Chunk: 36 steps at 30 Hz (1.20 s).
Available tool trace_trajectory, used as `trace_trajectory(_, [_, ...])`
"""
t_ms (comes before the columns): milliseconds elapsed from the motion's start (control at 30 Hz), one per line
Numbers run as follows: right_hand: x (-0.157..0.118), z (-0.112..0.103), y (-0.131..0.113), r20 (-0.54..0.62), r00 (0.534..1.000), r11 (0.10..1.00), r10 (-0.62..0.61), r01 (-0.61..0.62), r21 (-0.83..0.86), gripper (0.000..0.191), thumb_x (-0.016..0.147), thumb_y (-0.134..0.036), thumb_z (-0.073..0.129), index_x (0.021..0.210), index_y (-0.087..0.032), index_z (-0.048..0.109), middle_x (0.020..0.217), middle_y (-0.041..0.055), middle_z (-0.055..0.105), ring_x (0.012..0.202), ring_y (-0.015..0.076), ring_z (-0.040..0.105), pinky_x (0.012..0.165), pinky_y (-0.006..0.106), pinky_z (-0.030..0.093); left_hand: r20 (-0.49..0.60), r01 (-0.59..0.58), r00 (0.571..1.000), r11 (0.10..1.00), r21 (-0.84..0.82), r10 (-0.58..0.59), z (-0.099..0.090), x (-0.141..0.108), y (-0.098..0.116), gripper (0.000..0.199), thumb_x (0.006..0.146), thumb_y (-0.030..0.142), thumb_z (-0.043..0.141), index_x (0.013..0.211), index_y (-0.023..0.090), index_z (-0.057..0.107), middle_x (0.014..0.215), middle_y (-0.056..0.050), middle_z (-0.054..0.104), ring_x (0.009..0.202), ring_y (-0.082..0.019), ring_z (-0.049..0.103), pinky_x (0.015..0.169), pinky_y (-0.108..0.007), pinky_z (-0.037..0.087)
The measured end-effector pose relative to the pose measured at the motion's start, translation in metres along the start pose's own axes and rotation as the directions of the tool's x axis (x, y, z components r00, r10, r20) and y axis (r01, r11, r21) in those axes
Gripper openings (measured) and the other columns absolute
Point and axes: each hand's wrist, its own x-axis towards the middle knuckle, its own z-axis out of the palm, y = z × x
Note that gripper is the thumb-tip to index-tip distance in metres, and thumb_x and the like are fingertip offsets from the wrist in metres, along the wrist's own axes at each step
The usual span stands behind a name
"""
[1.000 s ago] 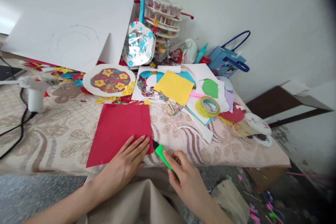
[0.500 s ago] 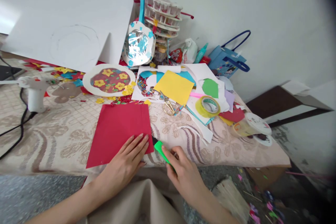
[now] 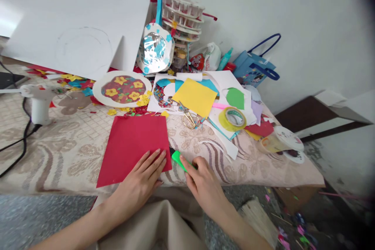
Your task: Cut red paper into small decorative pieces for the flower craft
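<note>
while the left hand (image 3: 143, 175) is pressing down on the red sheet (image 3: 136, 146), its fingers lying long and slightly apart near the sheet's lower right corner, the right hand (image 3: 205, 183) is gripping a green-handled cutter (image 3: 178, 160) between thumb and curled fingers. the cutter's dark tip is resting at the right edge of the red sheet, just beside the left fingertips; whether it is biting into the paper cannot be told. the red sheet is lying flat on the patterned cloth (image 3: 199, 144), at the near edge. beyond the red sheet, an oval white frame with yellow flowers (image 3: 99, 90) is lying flat. right of the red sheet and farther back, gold-handled scissors (image 3: 190, 119), a yellow sheet (image 3: 195, 97) and a roll of yellow tape (image 3: 224, 119) are sitting among scraps. left of the red sheet, a white glue gun (image 3: 40, 107) is standing.
</note>
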Motion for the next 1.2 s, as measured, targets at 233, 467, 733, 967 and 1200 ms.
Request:
trace_trajectory(233, [0.007, 0.003, 0.003, -0.024, 1.000, 1.000, -0.003, 0.003, -0.007, 0.057, 0.083, -0.012, 0.043, 0.137, -0.029, 0.031, 0.089, 0.0071, 0.044, 0.085, 0.0206, 0.050, 0.072, 0.037, 0.050, 0.004, 0.012, 1.000, 0.999, -0.031, -0.012, 0.002, -0.001, 0.000, 0.049, 0.086, 0.021, 0.045, 0.133, 0.011, 0.036, 0.141, -0.011, 0.036, 0.132, -0.026, 0.025, 0.105, -0.045, 0.032])
trace_trajectory(467, [0.021, 0.005, 0.005, -0.060, 0.998, 1.000, -0.001, 0.001, -0.011, 0.054, 0.084, -0.013, 0.043, 0.136, -0.027, 0.033, 0.090, 0.0074, 0.044, 0.086, 0.0207, 0.050, 0.073, 0.037, 0.050, 0.028, 0.001, 1.000, 1.000, 0.003, -0.001, 0.001, -0.001, 0.000, 0.050, 0.086, 0.021, 0.044, 0.134, 0.011, 0.035, 0.142, -0.011, 0.034, 0.132, -0.027, 0.025, 0.104, -0.045, 0.033])
trace_trajectory(733, [0.042, 0.004, 0.008, -0.087, 0.996, 0.999, -0.015, 0.011, -0.046, 0.054, 0.083, -0.013, 0.045, 0.135, -0.026, 0.036, 0.089, 0.0074, 0.045, 0.086, 0.0214, 0.049, 0.073, 0.036, 0.049, 0.034, 0.006, 0.999, 1.000, -0.004, -0.006, 0.002, -0.001, 0.000, 0.050, 0.086, 0.022, 0.045, 0.134, 0.010, 0.035, 0.142, -0.012, 0.033, 0.132, -0.027, 0.025, 0.104, -0.046, 0.032])
trace_trajectory(967, [0.067, 0.008, 0.017, -0.121, 0.992, 0.997, -0.035, 0.026, -0.075, 0.049, 0.086, -0.018, 0.043, 0.134, -0.025, 0.038, 0.090, 0.0083, 0.045, 0.089, 0.0223, 0.048, 0.077, 0.036, 0.047, 0.020, 0.001, 1.000, 1.000, 0.008, -0.001, 0.001, 0.000, 0.000, 0.049, 0.086, 0.021, 0.045, 0.133, 0.010, 0.036, 0.141, -0.013, 0.035, 0.132, -0.028, 0.025, 0.105, -0.046, 0.031])
trace_trajectory(1200, [0.096, 0.010, 0.022, -0.177, 0.983, 0.995, -0.059, 0.045, -0.084, 0.046, 0.087, -0.018, 0.041, 0.133, -0.024, 0.040, 0.090, 0.0087, 0.044, 0.090, 0.0226, 0.047, 0.081, 0.037, 0.045, 0.004, 0.012, 1.000, 0.999, -0.039, -0.012, 0.002, -0.001, 0.000, 0.049, 0.086, 0.021, 0.045, 0.133, 0.011, 0.036, 0.141, -0.013, 0.036, 0.132, -0.028, 0.025, 0.105, -0.046, 0.030])
